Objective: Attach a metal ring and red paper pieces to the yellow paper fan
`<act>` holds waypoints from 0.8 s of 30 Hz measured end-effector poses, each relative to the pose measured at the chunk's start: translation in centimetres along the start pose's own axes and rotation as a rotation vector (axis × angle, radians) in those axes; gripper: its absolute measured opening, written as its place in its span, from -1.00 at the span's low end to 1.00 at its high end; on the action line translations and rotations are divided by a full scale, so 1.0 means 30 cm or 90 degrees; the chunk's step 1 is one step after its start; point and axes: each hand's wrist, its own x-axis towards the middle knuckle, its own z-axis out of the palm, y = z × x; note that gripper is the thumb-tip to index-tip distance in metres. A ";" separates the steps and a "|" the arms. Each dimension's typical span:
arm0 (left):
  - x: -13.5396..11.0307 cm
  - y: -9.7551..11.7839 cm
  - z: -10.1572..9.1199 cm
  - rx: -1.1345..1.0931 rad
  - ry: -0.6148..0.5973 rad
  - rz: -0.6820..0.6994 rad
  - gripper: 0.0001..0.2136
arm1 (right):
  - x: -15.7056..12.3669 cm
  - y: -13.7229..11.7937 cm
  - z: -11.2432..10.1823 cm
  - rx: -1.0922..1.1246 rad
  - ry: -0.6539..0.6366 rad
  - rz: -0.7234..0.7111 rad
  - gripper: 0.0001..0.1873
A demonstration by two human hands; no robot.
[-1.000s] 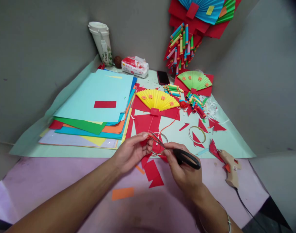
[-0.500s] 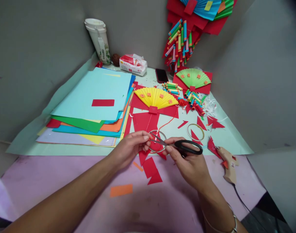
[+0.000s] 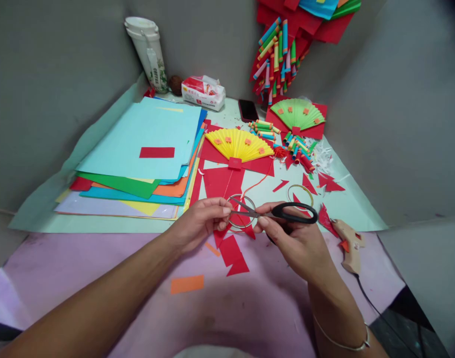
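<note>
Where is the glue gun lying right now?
The glue gun lies on the table's right side, just right of the right hand holding the scissors, beside red paper scraps.

Scissors [image 3: 275, 213]: glossy black plastic handles, shiny metal blades. Red scraps [image 3: 233, 254]: matt paper. Glue gun [image 3: 348, 243]: smooth beige plastic.

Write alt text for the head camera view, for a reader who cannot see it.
The right hand holds black-handled scissors, blades open beside a tape ring; the left hand pinches something small and red at the blades. A yellow paper fan, coloured paper sheets and a glue gun lie around.
</note>
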 end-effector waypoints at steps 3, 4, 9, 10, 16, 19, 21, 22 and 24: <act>0.005 0.005 -0.003 -0.064 -0.009 -0.011 -0.97 | -0.011 -0.003 0.006 -0.038 0.027 -0.048 -0.83; 0.006 0.006 -0.004 -0.086 -0.005 -0.017 -0.98 | -0.016 -0.003 0.010 -0.055 0.046 -0.069 -0.85; 0.010 0.011 -0.005 -0.176 0.005 -0.047 -0.90 | -0.041 0.009 0.041 -0.150 0.122 -0.180 -0.86; 0.009 0.012 -0.004 -0.184 0.005 -0.049 -0.88 | -0.044 0.015 0.046 -0.157 0.121 -0.198 -0.84; 0.005 0.017 0.003 -0.198 -0.012 -0.051 -0.84 | -0.041 0.034 0.065 -0.165 0.106 -0.233 -0.82; 0.005 0.015 0.001 -0.202 -0.013 -0.052 -0.83 | -0.037 0.033 0.067 -0.154 0.109 -0.217 -0.82; 0.006 0.012 -0.002 -0.202 -0.014 -0.052 -0.83 | -0.036 0.034 0.067 -0.146 0.109 -0.199 -0.82; 0.006 0.011 -0.004 -0.202 -0.014 -0.051 -0.83 | -0.036 0.034 0.067 -0.142 0.107 -0.190 -0.82; 0.007 0.010 -0.008 -0.200 -0.016 -0.050 -0.83 | -0.036 0.032 0.066 -0.133 0.104 -0.175 -0.83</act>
